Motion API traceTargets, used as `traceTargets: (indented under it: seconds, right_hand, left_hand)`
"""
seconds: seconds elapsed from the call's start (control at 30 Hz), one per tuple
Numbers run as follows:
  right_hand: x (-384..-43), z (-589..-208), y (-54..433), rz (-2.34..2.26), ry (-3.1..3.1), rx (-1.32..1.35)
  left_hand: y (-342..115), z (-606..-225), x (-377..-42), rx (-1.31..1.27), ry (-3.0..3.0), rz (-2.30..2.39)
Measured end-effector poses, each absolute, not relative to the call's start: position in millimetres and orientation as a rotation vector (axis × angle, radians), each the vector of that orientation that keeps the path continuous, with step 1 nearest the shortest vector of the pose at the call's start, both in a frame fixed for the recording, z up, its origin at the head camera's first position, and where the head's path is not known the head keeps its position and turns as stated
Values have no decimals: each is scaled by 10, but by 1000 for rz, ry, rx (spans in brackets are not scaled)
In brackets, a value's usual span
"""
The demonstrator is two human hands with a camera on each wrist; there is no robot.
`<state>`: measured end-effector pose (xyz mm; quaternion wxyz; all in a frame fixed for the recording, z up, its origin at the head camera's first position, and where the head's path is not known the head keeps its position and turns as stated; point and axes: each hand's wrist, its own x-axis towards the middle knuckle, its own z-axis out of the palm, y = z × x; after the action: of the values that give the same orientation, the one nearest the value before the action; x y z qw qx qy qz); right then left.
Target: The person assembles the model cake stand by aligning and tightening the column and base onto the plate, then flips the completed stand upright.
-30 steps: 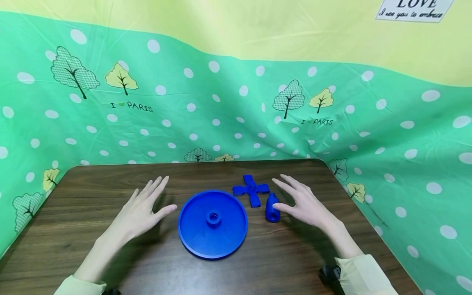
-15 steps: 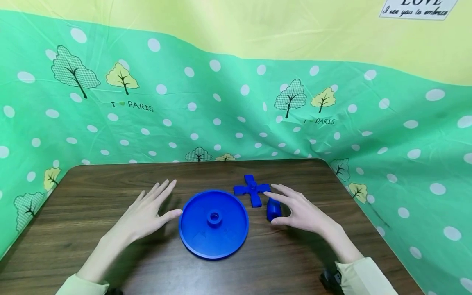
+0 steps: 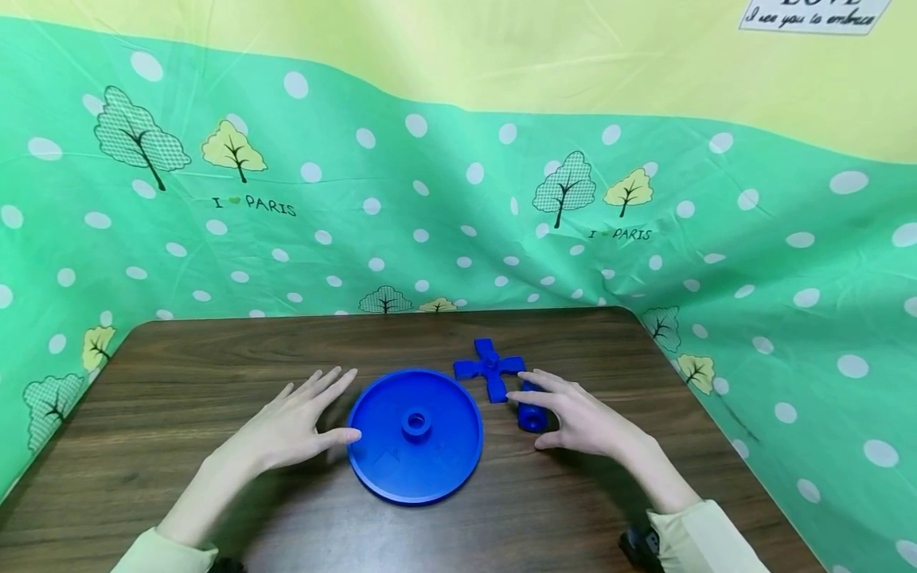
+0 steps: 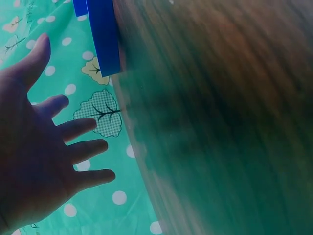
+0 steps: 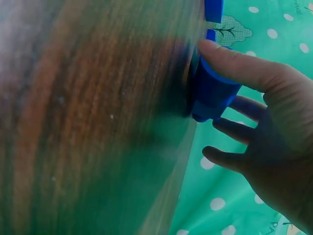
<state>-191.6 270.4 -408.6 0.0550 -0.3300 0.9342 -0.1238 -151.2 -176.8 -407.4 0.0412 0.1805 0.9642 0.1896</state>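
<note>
A round blue dish-like disc [image 3: 408,469] with a low rim and a raised ring-shaped hub lies on the wooden table. My left hand [image 3: 286,430] is at its left, fingers spread, thumb tip overlapping the rim in the head view. In the left wrist view, my left hand [image 4: 44,142] holds nothing, beside the disc's edge [image 4: 105,41]. My right hand [image 3: 583,418] reaches around a small blue bottle-shaped piece [image 3: 532,417] lying on its side. The right wrist view shows this blue piece [image 5: 215,90] between thumb and loosely bent fingers, which are not closed on it.
A blue four-armed cross [image 3: 490,368] with a small central peg lies behind the disc, near the bottle-shaped piece. The dark wooden table [image 3: 215,350] backs onto a green and yellow patterned cloth [image 3: 430,175], which also runs along both sides.
My left hand has moved right and nearer, its thumb now over the disc's rim. My right hand has come down around the bottle-shaped piece. The blue parts have stayed in place.
</note>
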Motion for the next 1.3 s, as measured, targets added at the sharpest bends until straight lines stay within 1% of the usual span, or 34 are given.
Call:
traceTargets:
  seconds: [0.3, 0.53, 1.3]
  right_hand:
    - [-1914, -4133, 2704, -346, 2862, -1093]
    - [-1905, -4139, 2695, -343, 2880, -1095]
    - [-1873, -4117, 2606, -420, 3006, -968]
  left_hand:
    - [-1717, -4079, -1493, 571, 2855, 567]
    - [-1704, -4120, -1492, 562, 2804, 546]
    - [-1671, -4149, -1482, 521, 2723, 538]
